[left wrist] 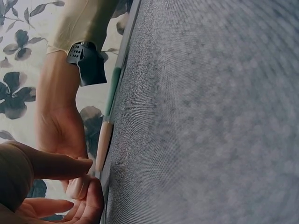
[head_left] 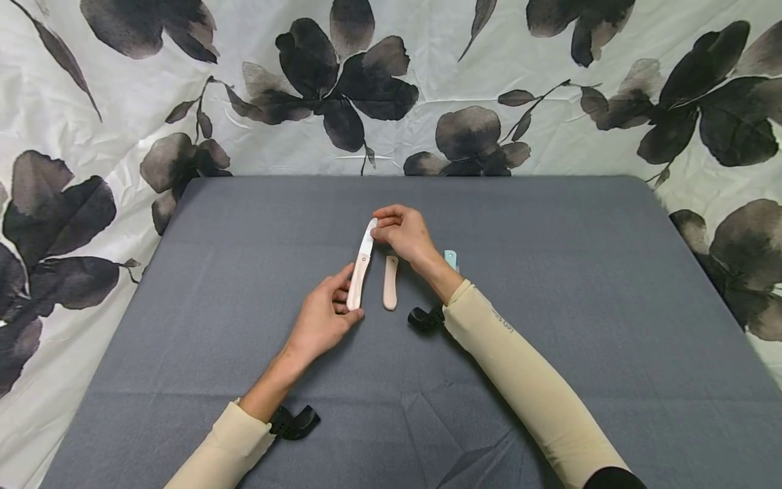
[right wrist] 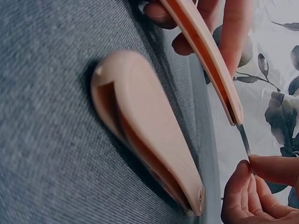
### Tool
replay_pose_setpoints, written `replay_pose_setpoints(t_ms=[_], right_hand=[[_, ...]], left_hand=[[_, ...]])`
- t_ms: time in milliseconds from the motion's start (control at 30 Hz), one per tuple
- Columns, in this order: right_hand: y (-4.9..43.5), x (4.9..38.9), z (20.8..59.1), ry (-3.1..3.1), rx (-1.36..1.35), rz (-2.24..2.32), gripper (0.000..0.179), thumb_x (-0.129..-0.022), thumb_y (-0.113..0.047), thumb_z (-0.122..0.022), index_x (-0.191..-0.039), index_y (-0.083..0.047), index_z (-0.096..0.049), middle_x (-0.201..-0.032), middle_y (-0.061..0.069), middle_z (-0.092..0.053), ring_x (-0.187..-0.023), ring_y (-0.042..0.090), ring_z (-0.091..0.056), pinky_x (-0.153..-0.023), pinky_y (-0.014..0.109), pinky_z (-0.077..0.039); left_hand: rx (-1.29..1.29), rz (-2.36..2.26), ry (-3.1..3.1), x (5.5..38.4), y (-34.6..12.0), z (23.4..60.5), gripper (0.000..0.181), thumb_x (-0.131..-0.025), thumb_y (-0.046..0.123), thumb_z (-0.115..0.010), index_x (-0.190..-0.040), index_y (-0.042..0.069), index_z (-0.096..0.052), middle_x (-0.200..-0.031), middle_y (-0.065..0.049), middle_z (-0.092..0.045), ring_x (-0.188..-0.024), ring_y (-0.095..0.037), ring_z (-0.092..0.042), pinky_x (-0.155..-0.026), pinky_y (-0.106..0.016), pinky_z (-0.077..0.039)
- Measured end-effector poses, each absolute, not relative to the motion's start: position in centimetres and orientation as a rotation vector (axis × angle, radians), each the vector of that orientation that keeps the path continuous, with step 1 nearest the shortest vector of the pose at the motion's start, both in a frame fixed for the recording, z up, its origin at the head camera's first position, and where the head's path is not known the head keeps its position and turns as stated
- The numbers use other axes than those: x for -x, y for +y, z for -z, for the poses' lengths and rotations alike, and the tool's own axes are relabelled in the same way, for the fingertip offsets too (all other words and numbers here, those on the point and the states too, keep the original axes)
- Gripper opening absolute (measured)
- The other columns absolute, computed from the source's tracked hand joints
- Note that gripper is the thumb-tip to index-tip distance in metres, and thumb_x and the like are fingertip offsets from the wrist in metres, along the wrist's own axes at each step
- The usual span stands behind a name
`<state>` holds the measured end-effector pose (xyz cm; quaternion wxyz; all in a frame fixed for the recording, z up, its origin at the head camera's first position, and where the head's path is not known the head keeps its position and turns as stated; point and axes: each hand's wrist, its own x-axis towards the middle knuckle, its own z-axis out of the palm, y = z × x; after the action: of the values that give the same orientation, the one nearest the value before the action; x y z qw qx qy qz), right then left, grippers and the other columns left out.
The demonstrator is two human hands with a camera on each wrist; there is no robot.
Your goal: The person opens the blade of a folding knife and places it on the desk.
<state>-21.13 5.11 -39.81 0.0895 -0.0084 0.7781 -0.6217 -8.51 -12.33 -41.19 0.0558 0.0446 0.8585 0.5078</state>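
A folding knife (head_left: 358,280) with a pale pink handle is unfolded, its white-looking blade (head_left: 367,243) pointing away from me. My left hand (head_left: 320,314) holds the handle near its butt, thumb on one side and fingers on the other. Near the tip, my right hand (head_left: 411,234) pinches the blade between thumb and fingertips. The right wrist view shows the open slot of the handle (right wrist: 205,51) and the thin blade leaving it. Just right of this knife, a second pink folding knife (head_left: 390,283) lies folded on the table, its blade hidden inside the handle (right wrist: 149,121).
A light blue handle (head_left: 451,259) lies on the grey table (head_left: 256,231), partly covered by my right forearm. Black wrist mounts (head_left: 296,422) hang from both sleeves. A floral cloth (head_left: 464,41) rises behind the table's far edge.
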Motion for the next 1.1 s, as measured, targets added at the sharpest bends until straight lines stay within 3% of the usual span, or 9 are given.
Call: replay_pose_setpoints(t_ms=[333,500,600,833,1100], right_hand=[[4.7,21.5,39.8,2.349,0.01,1.803,0.035,-0.092,0.001,-0.074,-0.126,0.003,-0.069,-0.102,0.014,-0.071,-0.077,0.008,-0.064,-0.077,0.027,-0.058],[4.4,21.6,39.8,2.393,0.063,1.745,0.034,-0.09,0.001,-0.075,-0.124,0.003,-0.071,-0.105,0.018,-0.073,-0.079,0.01,-0.065,-0.074,0.023,-0.056],[4.3,21.8,39.9,2.426,0.11,1.692,0.034,-0.09,0.001,-0.075,-0.123,0.003,-0.071,-0.107,0.019,-0.073,-0.083,0.014,-0.066,-0.071,0.019,-0.054],[4.2,22.0,39.8,2.524,0.191,1.518,0.035,-0.091,-0.002,-0.074,-0.126,0.0,-0.071,-0.112,0.019,-0.074,-0.096,0.027,-0.069,-0.074,0.022,-0.05],[4.0,22.2,39.7,2.543,0.205,1.421,0.035,-0.095,-0.007,-0.072,-0.13,-0.001,-0.07,-0.111,0.017,-0.073,-0.096,0.026,-0.067,-0.077,0.026,-0.05]], left_hand=[[-0.139,-1.462,2.709,8.7,-12.4,40.9,0.068,-0.079,-0.008,-0.081,-0.143,-0.004,-0.058,-0.117,-0.019,-0.067,-0.098,-0.027,-0.068,-0.08,-0.03,-0.06],[-0.156,-1.317,2.834,8.6,-12.5,40.7,0.068,-0.075,0.0,-0.087,-0.139,0.001,-0.064,-0.111,-0.016,-0.064,-0.096,-0.028,-0.064,-0.085,-0.037,-0.053],[-0.134,-1.268,2.847,8.6,-12.5,40.6,0.069,-0.076,0.003,-0.088,-0.14,0.003,-0.064,-0.114,-0.014,-0.062,-0.101,-0.028,-0.061,-0.09,-0.042,-0.05],[-0.097,-1.191,2.852,8.7,-12.6,40.5,0.071,-0.079,0.004,-0.088,-0.145,0.002,-0.06,-0.115,-0.014,-0.06,-0.098,-0.027,-0.057,-0.088,-0.043,-0.05],[-0.084,-1.128,2.861,8.9,-12.7,40.6,0.071,-0.081,0.004,-0.087,-0.145,-0.001,-0.058,-0.116,-0.015,-0.06,-0.099,-0.028,-0.06,-0.09,-0.045,-0.052]])
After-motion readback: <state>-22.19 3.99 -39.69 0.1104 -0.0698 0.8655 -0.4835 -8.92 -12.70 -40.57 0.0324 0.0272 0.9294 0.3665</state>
